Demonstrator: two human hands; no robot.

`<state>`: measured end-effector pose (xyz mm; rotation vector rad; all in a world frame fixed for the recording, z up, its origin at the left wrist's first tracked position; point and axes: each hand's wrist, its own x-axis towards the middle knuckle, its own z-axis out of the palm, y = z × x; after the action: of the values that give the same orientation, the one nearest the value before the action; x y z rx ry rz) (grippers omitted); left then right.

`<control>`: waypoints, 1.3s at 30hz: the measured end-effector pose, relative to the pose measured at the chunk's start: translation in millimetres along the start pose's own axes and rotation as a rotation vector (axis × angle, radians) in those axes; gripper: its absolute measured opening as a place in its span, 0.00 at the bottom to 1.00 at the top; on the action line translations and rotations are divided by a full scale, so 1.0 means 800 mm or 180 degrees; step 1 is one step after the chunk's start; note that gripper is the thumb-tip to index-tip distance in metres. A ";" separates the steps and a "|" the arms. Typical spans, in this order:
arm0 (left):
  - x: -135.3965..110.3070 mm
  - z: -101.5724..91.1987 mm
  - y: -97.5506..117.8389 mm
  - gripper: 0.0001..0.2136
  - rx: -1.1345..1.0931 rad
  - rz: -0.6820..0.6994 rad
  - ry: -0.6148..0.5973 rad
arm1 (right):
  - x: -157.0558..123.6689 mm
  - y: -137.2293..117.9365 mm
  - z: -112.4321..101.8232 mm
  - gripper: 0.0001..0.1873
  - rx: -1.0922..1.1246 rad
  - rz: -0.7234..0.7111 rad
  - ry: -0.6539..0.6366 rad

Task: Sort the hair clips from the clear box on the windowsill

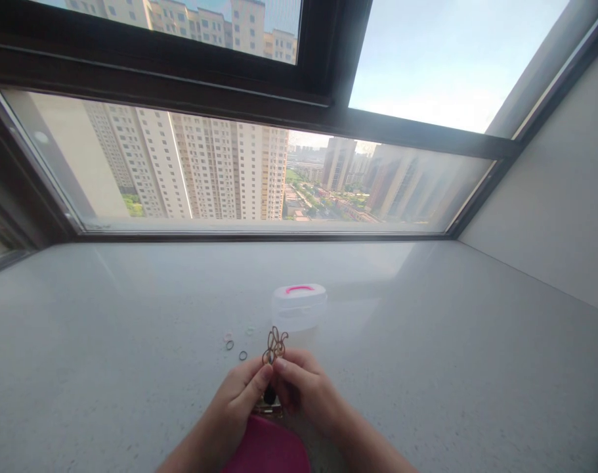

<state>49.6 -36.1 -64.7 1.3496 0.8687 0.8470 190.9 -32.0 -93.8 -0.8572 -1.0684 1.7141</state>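
Note:
Both my hands meet low in the middle of the head view, over a pale stone sill. My left hand (239, 401) and my right hand (306, 391) each pinch a small bundle of brown rubber bands (275, 346), whose loops stick up above the fingertips. Something dark and a bit of metal show just under the fingers; I cannot make out what they are. A small clear plastic tub with a pink handle on its lid (299, 309) stands upright just beyond my hands. Three tiny loose bands (234, 345) lie on the sill to the left of the tub.
A pink object (268, 450) lies at the bottom edge, between my wrists. The grey speckled sill (451, 355) spreads wide to both sides. A dark-framed window (259, 226) closes the far edge, and a plain wall (549, 217) rises on the right.

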 end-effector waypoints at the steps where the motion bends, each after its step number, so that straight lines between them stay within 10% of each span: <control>1: -0.001 -0.001 0.001 0.15 0.0029 -0.0032 0.0041 | 0.000 0.000 0.000 0.16 -0.0014 -0.0017 0.0000; 9: -0.001 0.000 0.005 0.15 0.0078 0.0033 -0.0056 | -0.001 -0.004 0.003 0.17 0.0008 -0.0060 0.0011; 23: 0.008 -0.013 -0.024 0.16 -0.0784 -0.0359 0.0845 | 0.003 -0.008 0.004 0.21 -0.0177 -0.0138 0.0204; 39: 0.012 -0.020 -0.035 0.18 -0.0529 -0.0274 0.0445 | 0.004 -0.004 0.004 0.21 -0.0298 -0.0161 0.0053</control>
<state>39.8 -21.8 -93.9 1.1112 0.9365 0.9339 188.0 -29.2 -90.1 -0.8944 -1.1571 1.6229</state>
